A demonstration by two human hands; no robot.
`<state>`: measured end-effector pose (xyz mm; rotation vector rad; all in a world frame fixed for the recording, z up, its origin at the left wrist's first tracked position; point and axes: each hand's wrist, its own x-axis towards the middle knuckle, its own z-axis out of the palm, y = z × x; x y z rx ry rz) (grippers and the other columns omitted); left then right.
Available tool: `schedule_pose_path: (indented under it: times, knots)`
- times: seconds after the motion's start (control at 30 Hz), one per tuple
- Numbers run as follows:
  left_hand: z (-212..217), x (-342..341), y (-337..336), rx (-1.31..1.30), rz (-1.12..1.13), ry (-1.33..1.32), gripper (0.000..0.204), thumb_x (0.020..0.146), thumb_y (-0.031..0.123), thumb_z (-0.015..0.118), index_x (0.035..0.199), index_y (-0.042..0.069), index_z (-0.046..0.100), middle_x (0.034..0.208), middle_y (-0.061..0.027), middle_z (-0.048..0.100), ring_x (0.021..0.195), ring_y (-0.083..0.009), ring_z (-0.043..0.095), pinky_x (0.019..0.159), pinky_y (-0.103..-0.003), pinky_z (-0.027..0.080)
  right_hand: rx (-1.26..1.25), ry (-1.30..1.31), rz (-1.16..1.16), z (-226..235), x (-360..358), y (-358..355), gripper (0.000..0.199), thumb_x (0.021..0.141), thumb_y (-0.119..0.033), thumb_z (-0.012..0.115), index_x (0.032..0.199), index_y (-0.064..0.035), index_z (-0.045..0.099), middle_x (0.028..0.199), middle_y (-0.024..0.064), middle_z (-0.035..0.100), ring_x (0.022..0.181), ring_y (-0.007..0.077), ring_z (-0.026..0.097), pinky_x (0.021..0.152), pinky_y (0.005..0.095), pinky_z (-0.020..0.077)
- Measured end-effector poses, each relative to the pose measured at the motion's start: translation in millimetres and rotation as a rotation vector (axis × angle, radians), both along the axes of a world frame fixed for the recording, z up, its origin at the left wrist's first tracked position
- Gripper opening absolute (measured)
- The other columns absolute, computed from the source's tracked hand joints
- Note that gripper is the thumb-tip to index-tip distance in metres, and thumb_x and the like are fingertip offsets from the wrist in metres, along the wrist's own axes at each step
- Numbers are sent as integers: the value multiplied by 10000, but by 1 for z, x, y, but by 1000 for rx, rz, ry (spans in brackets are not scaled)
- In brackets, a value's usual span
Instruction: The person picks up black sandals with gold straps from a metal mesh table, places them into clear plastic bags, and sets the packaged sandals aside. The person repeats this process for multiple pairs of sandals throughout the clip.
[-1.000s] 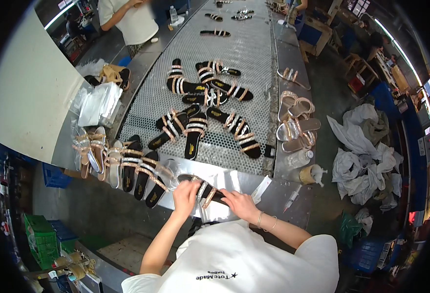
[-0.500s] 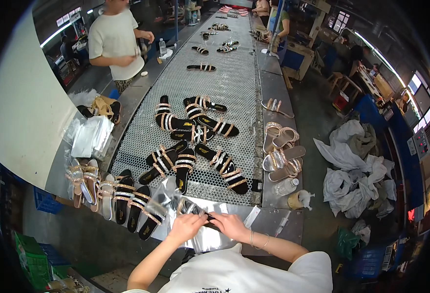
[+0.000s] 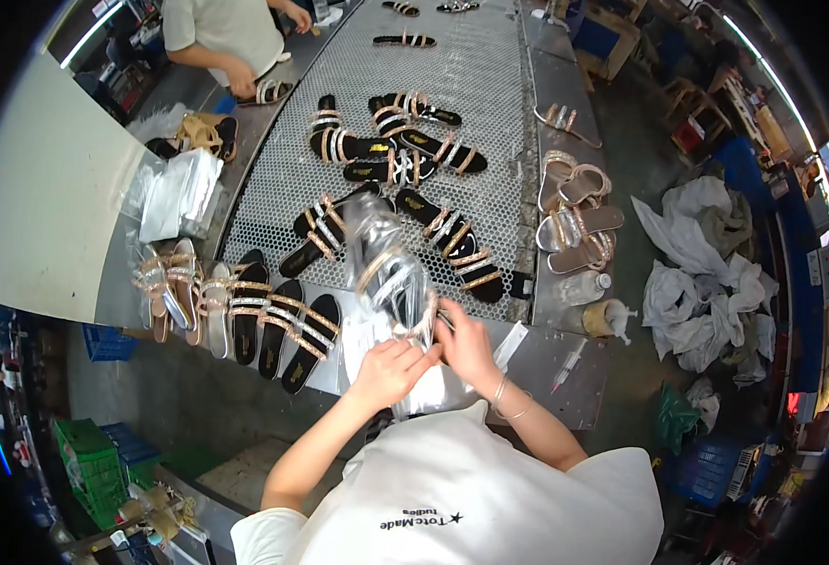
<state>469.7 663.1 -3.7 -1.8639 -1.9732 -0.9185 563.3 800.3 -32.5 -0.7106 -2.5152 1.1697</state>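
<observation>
At the left end of the bench (image 3: 405,397) stands a row of sandals (image 3: 249,325), close side by side and reaching over its front edge. Beyond, at the conveyor's (image 3: 264,202) left edge, a co-worker's hand (image 3: 241,77) is now at a strapped sandal (image 3: 270,91); half a second ago no shoe showed there.

Near the middle of the bench's front edge, the left hand (image 3: 394,377) is curled, fingertips drawn together at the near end of some transparent film (image 3: 377,221); what they pinch is hidden. The film was bunched low over the bench; it now stretches out past the far edge, over the conveyor's near end. Sandal straps (image 3: 396,280) show through, blurred. Footwear and film thus appear to be handled as one bundle.

The right hand (image 3: 466,348), just beside the left, pinches the bundle's right side. Farther right, near the bench's right end, lies a slim syringe-like tool (image 3: 568,365).
</observation>
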Motion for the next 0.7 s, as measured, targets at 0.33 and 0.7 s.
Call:
schedule_pose_path:
  times: [0.33,0.7]
  knots:
    - [26,-1,11,-15,-15,-34,242,605,60,689,846,81,675,659,-19,561,525,-164,503,457,-293,410,-125,353,-18,3,-18,-14,474,828,-114,628,1256,-78,427,648,127,586,499,267,570,470,352,425]
    - [47,-43,18,381,324,-274,212,660,22,699,868,49,671,760,-51,566,680,-222,547,577,-303,441,127,256,-61,36,-14,4,239,836,-66,596,1070,-17,583,832,123,615,680,289,615,616,329,485]
